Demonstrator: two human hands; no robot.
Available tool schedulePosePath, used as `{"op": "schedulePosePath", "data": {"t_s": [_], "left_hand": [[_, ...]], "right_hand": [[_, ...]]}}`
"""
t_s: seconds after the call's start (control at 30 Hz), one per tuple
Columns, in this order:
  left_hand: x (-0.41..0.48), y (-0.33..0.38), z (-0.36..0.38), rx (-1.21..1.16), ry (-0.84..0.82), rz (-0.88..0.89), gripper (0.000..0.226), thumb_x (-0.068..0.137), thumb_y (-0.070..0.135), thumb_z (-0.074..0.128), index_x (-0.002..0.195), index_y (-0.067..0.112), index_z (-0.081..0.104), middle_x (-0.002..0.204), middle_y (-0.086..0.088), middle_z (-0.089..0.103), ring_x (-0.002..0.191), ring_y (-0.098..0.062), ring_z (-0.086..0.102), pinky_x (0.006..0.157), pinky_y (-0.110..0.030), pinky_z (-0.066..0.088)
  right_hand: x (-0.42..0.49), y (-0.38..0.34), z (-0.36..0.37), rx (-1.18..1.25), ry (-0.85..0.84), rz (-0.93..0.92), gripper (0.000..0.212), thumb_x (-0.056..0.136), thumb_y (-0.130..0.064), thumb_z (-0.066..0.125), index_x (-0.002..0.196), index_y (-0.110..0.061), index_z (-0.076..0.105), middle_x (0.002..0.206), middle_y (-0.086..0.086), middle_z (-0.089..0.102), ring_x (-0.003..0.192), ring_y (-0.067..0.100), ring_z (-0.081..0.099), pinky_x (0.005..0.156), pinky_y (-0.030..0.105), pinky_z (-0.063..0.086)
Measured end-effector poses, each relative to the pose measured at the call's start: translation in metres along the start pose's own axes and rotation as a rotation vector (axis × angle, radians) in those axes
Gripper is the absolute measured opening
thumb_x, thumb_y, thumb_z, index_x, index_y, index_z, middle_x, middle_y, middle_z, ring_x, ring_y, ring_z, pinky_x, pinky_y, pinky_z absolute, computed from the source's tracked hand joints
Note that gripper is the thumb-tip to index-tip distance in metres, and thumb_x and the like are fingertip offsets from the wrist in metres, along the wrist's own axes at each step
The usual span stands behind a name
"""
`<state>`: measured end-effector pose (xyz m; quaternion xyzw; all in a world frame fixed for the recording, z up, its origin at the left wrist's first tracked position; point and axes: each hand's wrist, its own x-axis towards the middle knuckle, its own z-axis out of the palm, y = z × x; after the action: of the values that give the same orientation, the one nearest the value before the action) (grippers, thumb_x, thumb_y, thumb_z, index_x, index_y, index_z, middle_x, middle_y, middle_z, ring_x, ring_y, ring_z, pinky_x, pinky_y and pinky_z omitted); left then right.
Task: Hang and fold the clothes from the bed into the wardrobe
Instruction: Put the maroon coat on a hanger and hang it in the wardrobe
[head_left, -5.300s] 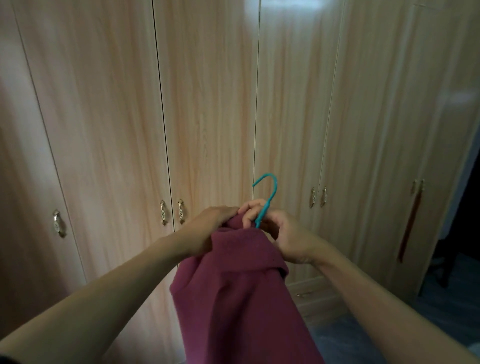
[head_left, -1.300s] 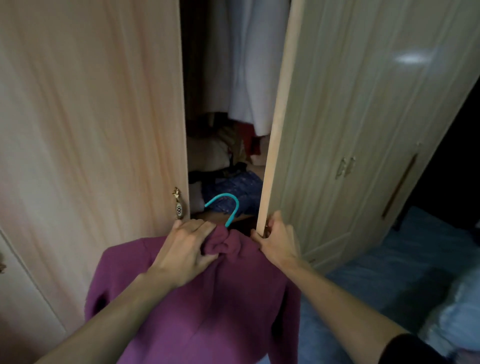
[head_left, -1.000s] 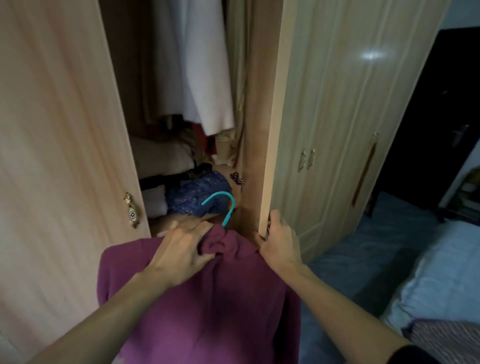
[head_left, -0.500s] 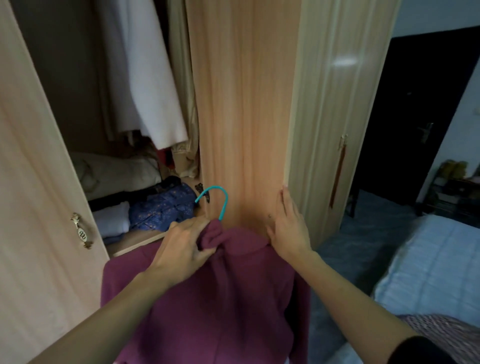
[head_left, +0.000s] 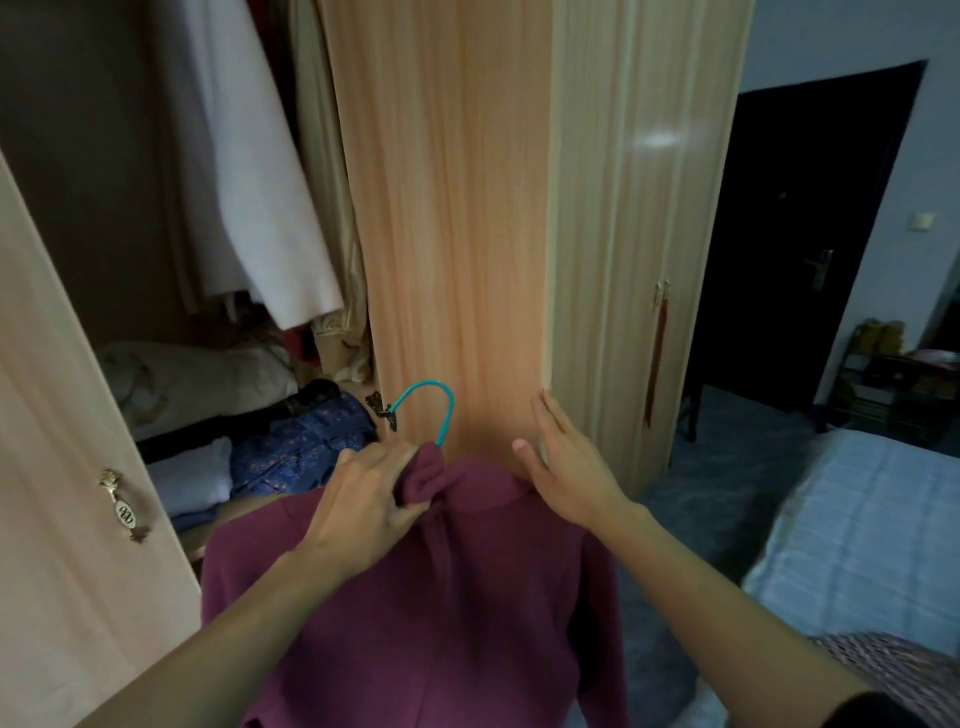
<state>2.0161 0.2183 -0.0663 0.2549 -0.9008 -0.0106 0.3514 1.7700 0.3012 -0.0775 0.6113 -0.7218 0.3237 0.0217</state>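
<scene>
1. Because the sweater (head_left: 415, 597) is soft, limp knit, it will sag and slide wherever nothing holds it up. It looks light, so the sensible hold is at the neck, where the hanger (head_left: 436, 410) comes out, not lower on the cloth.
2. It is plain dark maroon and thick-looking, with a folded collar bunched at the top. It hangs just in front of the open wardrobe door (head_left: 457, 208), low against its inner face.
3. Only the hanger's teal hook shows, standing up in front of the door. Its shoulders are hidden under the knit, so I cannot tell whether they sit squarely.
4. The left hand (head_left: 363, 499) pinches the bunched collar at the base of the hook, fingers curled round the cloth, and seems to carry the weight.
5. The right hand (head_left: 566, 467) is spread with straight fingers, laid against the door near its right edge, just right of the collar.
6. Left of the door a pale coat (head_left: 249, 182) hangs inside the wardrobe, with folded clothes (head_left: 301, 441) below it. Any rail is out of view.
7. Right of the door, well apart, lies the bed (head_left: 857, 545).
</scene>
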Motion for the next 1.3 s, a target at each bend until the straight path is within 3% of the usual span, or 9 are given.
{"op": "schedulePosePath", "data": {"t_s": [0.17,0.27,0.33,0.43,0.63,0.87,1.07,1.17,1.3], "left_hand": [[-0.001,-0.01,-0.013,0.052,0.019,0.0,0.037,0.076,0.052,0.057,0.1,0.025,0.062,0.088,0.016,0.058,0.084,-0.017,0.059,0.072,-0.035,0.036],[-0.003,-0.015,-0.028,0.082,0.042,-0.015,0.043,0.076,0.053,0.055,0.104,0.021,0.064,0.091,0.006,0.066,0.087,-0.02,0.062,0.073,-0.039,0.041],[-0.005,-0.018,-0.039,0.098,0.057,-0.027,0.046,0.076,0.054,0.054,0.106,0.02,0.064,0.092,0.005,0.067,0.088,-0.021,0.062,0.073,-0.04,0.041],[-0.011,-0.026,-0.056,0.101,0.086,-0.059,0.043,0.078,0.055,0.053,0.105,0.022,0.063,0.095,0.007,0.067,0.089,-0.018,0.061,0.073,-0.04,0.041],[-0.032,-0.052,-0.078,0.095,0.081,-0.169,0.041,0.081,0.059,0.052,0.105,0.026,0.059,0.096,0.009,0.064,0.09,-0.018,0.061,0.077,-0.045,0.045],[-0.065,-0.108,-0.118,0.083,-0.016,-0.183,0.051,0.083,0.069,0.052,0.115,0.03,0.051,0.104,0.013,0.058,0.1,-0.014,0.058,0.085,-0.044,0.048],[-0.086,-0.164,-0.159,0.054,-0.094,-0.258,0.079,0.07,0.087,0.051,0.128,0.034,0.045,0.122,0.01,0.059,0.114,-0.012,0.055,0.098,-0.039,0.045],[-0.091,-0.191,-0.176,-0.011,-0.13,-0.237,0.076,0.075,0.083,0.051,0.13,0.03,0.048,0.12,0.01,0.058,0.112,-0.009,0.055,0.099,-0.035,0.045],[-0.093,-0.215,-0.185,-0.056,-0.153,-0.232,0.066,0.087,0.078,0.033,0.127,0.028,0.052,0.117,0.011,0.06,0.106,-0.006,0.055,0.096,-0.031,0.045]], "right_hand": [[-0.007,-0.036,-0.003,0.048,0.017,-0.104,0.07,0.096,-0.058,0.041,0.152,-0.018,0.03,0.161,0.001,0.021,0.145,0.015,0.027,0.117,0.038,0.031],[-0.01,-0.058,0.003,0.054,-0.01,-0.188,0.065,0.089,-0.065,0.045,0.137,-0.021,0.049,0.133,-0.003,0.051,0.123,0.013,0.049,0.105,0.035,0.043],[-0.007,-0.071,0.009,0.058,0.024,-0.189,0.051,0.089,-0.061,0.052,0.121,-0.022,0.059,0.109,-0.005,0.058,0.1,0.013,0.056,0.089,0.036,0.05],[-0.001,-0.091,0.018,0.117,0.062,-0.204,0.035,0.091,-0.053,0.057,0.104,-0.021,0.062,0.093,-0.007,0.059,0.083,0.014,0.058,0.077,0.037,0.051],[0.001,-0.137,0.053,0.166,0.03,-0.283,0.02,0.1,-0.035,0.051,0.102,-0.015,0.053,0.097,0.001,0.06,0.087,0.02,0.058,0.074,0.033,0.044],[0.02,-0.192,0.092,0.174,0.058,-0.33,0.046,0.084,-0.063,0.045,0.089,-0.019,0.057,0.078,-0.005,0.062,0.07,0.016,0.06,0.062,0.035,0.047],[0.042,-0.236,0.127,0.122,0.183,-0.336,0.025,0.089,-0.045,0.064,0.089,-0.02,0.06,0.073,-0.009,0.062,0.063,0.01,0.058,0.056,0.027,0.038],[0.054,-0.247,0.139,0.171,0.194,-0.313,0.026,0.089,-0.048,0.062,0.086,-0.023,0.06,0.069,-0.013,0.06,0.059,0.004,0.055,0.053,0.027,0.043],[0.064,-0.256,0.153,0.226,0.206,-0.287,0.028,0.089,-0.052,0.059,0.084,-0.024,0.06,0.065,-0.013,0.059,0.056,0.003,0.056,0.053,0.03,0.049]]}}
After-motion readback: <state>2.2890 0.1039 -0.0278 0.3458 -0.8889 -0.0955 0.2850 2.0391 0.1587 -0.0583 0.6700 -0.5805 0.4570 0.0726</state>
